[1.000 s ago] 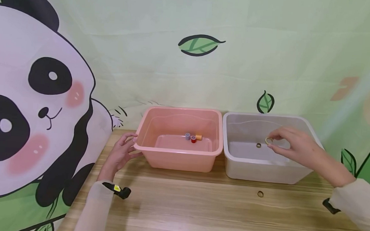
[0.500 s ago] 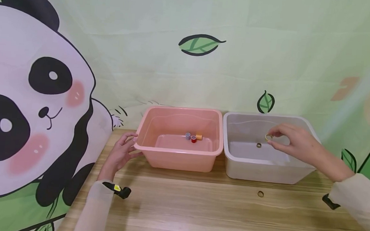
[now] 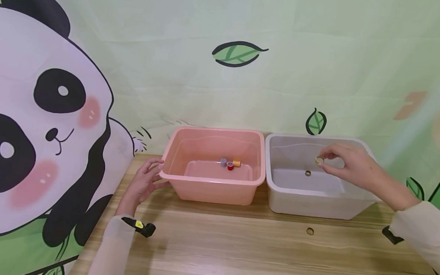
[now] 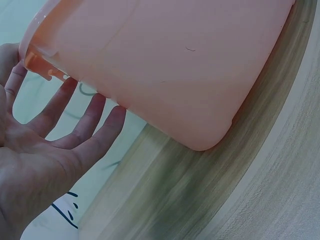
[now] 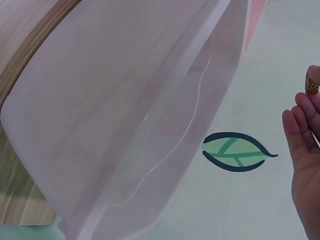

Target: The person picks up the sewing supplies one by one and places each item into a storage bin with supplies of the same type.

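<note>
Between thumb and fingertips, my right hand (image 3: 352, 167) pinches a gold-coloured ring (image 3: 319, 159) above the grey bin (image 3: 314, 204). That ring (image 5: 312, 86) shows a dotted, patterned band in the right wrist view. A second ring (image 3: 307, 173) lies on the grey bin's floor, and a third ring (image 3: 310, 231) lies on the table in front of it. My left hand (image 3: 144, 182) is at the left end of the pink bin (image 3: 213, 191). In the left wrist view its spread, fairly straight fingers (image 4: 95, 132) touch the bin's side and rim.
Inside the pink bin, toward its right, sit a blue-grey cylinder (image 3: 223, 162), a red cylinder (image 3: 230, 166) and an orange cylinder (image 3: 236, 163). The two bins stand side by side on the wooden table (image 3: 228, 247), before a printed panda backdrop (image 3: 193, 85).
My right hand, still pinching the ring, has risen slightly above the grey bin. The left hand, both bins and the other rings stay in place.
</note>
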The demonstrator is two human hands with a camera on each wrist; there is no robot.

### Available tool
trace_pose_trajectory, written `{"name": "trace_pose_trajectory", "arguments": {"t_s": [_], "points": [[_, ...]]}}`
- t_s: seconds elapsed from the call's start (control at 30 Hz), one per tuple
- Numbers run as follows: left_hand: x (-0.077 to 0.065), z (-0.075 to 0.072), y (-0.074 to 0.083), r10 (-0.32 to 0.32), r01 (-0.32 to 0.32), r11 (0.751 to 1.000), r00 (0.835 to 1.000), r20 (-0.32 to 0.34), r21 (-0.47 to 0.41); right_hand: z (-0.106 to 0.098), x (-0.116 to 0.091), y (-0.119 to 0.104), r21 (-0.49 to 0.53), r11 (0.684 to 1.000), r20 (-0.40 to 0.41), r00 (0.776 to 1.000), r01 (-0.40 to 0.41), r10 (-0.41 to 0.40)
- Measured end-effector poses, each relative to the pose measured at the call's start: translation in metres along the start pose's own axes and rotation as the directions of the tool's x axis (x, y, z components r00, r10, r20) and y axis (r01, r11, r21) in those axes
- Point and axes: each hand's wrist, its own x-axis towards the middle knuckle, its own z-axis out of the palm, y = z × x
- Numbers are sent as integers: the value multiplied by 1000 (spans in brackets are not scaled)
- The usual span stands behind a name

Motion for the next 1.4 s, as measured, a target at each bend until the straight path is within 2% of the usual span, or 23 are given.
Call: {"name": "trace_pose_trajectory", "arguments": {"t_s": [0.13, 0.6, 0.97, 1.4], "points": [[0, 1, 2, -4, 4, 1000, 1000, -2, 1, -2, 4, 4, 7, 1000, 13, 1000, -4, 4], [0, 1, -1, -11, 11, 1000, 1000, -4, -11, -8, 13, 14, 10, 993, 110, 987, -120, 118], [0, 1, 0, -17, 17, 1000, 1000, -10, -21, -8, 20, 26, 2, 988, 156, 975, -157, 155], [-1, 3, 0, -17, 17, 1000, 1000, -13, -24, -9, 24, 34, 4, 985, 137, 976, -172, 170]]}}
